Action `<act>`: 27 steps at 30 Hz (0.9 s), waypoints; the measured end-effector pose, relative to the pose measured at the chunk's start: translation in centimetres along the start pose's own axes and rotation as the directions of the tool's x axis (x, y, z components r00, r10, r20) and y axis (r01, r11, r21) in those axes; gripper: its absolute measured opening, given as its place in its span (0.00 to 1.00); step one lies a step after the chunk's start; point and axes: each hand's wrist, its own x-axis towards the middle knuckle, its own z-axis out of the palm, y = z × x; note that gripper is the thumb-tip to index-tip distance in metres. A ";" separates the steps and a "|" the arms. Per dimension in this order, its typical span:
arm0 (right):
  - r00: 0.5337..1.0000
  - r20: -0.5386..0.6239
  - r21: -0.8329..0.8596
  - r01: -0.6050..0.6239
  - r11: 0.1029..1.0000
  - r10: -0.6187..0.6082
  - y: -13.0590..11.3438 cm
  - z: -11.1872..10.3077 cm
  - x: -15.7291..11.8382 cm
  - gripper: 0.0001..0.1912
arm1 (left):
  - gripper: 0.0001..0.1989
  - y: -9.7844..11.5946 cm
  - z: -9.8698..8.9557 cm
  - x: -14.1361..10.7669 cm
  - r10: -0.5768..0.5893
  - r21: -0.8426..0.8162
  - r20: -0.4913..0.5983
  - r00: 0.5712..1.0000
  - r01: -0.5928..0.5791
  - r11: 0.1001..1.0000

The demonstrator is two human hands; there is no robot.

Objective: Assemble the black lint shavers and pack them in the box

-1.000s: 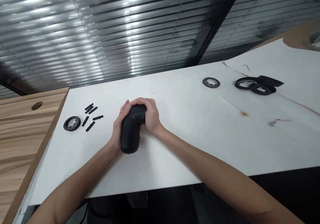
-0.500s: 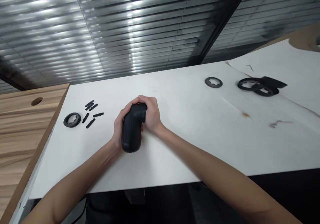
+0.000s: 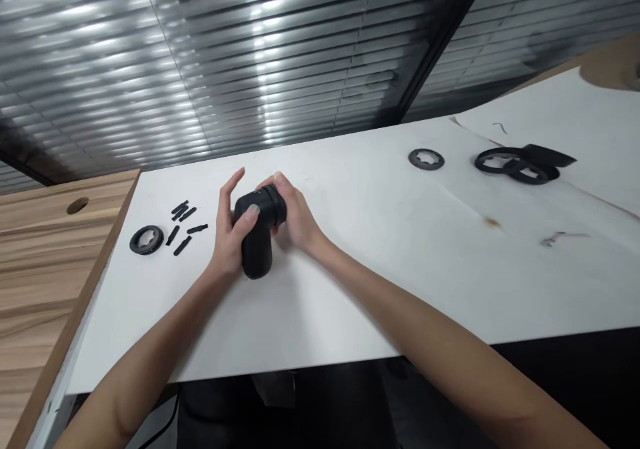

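Note:
A black angled device point(image 3: 257, 252) with a rounded handle is held over the white table, its ringed head pointing right. My left hand point(image 3: 233, 231) is on its left side, thumb pressed on the top of the bend and one finger raised off it. Around the ringed head at the right end, my right hand point(image 3: 297, 217) is closed, its thumb on top. Left of the hands lie several small black sticks point(image 3: 183, 245) and a dark ring point(image 3: 147, 240) with a notched inner edge.
A notched ring point(image 3: 427, 159) lies right of centre on the white table point(image 3: 350, 289). Farther right are overlapping black rings point(image 3: 500, 161) with a black curved piece point(image 3: 549, 155). Blinds point(image 3: 280, 55) stand behind the table; a wooden surface point(image 3: 45, 255) adjoins it at left.
My left hand has shifted its hold: the thumb now shows on top of the device and a finger has lifted. The device has moved slightly up and left, with more of its ringed head showing.

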 end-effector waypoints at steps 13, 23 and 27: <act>0.982 0.007 -0.364 0.179 0.914 -0.189 1.1 -0.7 -0.6 0.26 | 0.22 -0.3 -0.2 0.2 -0.093 0.037 0.064 0.994 0.091 0.995; 0.984 0.040 -0.350 0.177 0.920 -0.175 1.2 -0.8 -0.6 0.23 | 0.26 0.1 1.2 0.6 -0.418 -0.332 0.133 0.899 0.438 0.836; 0.991 0.005 -0.331 0.129 0.935 -0.135 1.2 -0.6 -0.5 0.20 | 0.22 0.1 1.6 0.1 -0.385 -0.337 0.070 0.920 0.385 0.859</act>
